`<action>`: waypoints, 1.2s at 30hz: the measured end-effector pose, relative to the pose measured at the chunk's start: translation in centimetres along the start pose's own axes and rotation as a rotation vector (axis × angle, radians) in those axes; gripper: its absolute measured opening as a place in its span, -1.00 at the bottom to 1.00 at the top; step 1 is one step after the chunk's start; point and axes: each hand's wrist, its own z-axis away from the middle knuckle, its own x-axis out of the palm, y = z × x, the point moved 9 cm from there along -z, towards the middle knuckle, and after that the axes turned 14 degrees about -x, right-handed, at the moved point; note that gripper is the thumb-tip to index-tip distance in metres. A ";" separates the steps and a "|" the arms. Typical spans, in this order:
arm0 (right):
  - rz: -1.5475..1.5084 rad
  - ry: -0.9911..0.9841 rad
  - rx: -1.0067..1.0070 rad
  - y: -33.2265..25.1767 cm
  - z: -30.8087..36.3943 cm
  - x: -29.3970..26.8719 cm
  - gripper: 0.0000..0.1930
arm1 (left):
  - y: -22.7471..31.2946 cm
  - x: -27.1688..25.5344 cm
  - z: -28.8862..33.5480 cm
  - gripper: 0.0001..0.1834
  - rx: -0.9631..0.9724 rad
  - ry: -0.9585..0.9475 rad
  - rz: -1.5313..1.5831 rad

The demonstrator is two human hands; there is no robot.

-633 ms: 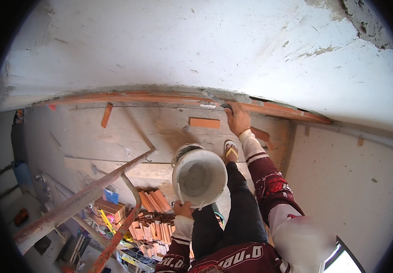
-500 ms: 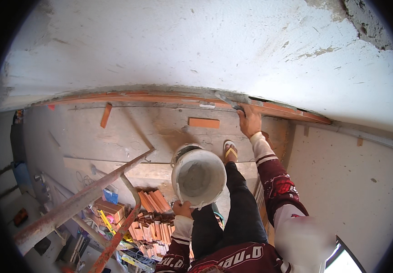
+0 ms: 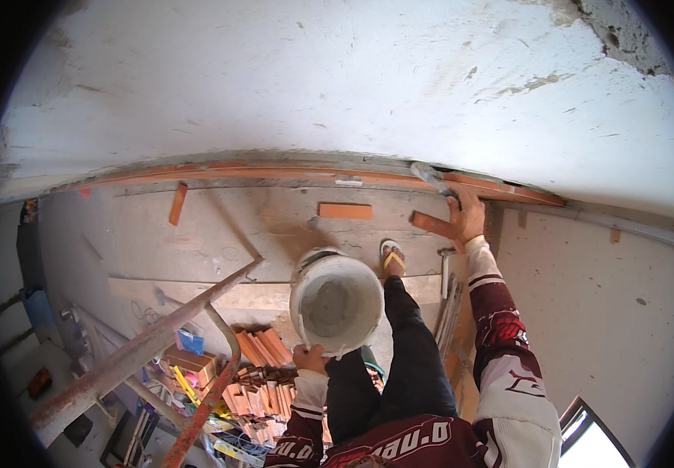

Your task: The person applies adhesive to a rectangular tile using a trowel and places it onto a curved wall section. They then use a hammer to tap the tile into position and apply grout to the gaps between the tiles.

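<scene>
My right hand [image 3: 468,215] grips a small trowel [image 3: 427,175] by its handle. The trowel's grey blade rests against the joint where a row of orange brick strips [image 3: 306,173] meets the white wall [image 3: 337,86]. Grey mortar lines that joint, and a dark gap shows just right of the blade. Down at my left, my left hand [image 3: 310,359] is closed on the rim of a pale bucket [image 3: 376,300], held tilted in front of my legs. Grey wet mortar [image 3: 333,304] coats the inside of the bucket.
Loose brick strips lie on the boards below: one [image 3: 345,210] mid-floor, one [image 3: 178,204] farther left, one [image 3: 432,225] by my right hand. A hammer [image 3: 445,269] lies near my foot. A rusty metal frame [image 3: 142,335] stands left, beside stacked brick strips [image 3: 263,398].
My right hand and the trowel have moved right along the joint. The brick strip and hammer beneath that arm now show more fully. My left hand stays on the bucket's rim.
</scene>
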 end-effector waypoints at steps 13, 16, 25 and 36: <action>-0.385 0.059 0.111 -11.6 -3.0 9.4 -0.68 | -0.2 2.1 0.0 -0.66 0.041 -0.096 0.100; -0.374 0.030 0.150 -11.3 -3.3 9.9 -0.67 | -0.2 3.1 0.6 -0.66 0.026 -0.103 0.103; -0.210 -0.020 0.173 -4.9 -0.7 6.5 -0.70 | -0.8 3.6 0.8 -0.64 0.008 -0.115 0.145; -0.041 -0.093 0.025 2.4 -0.6 -1.6 -0.73 | -0.3 3.2 -0.2 -0.65 0.035 -0.078 0.089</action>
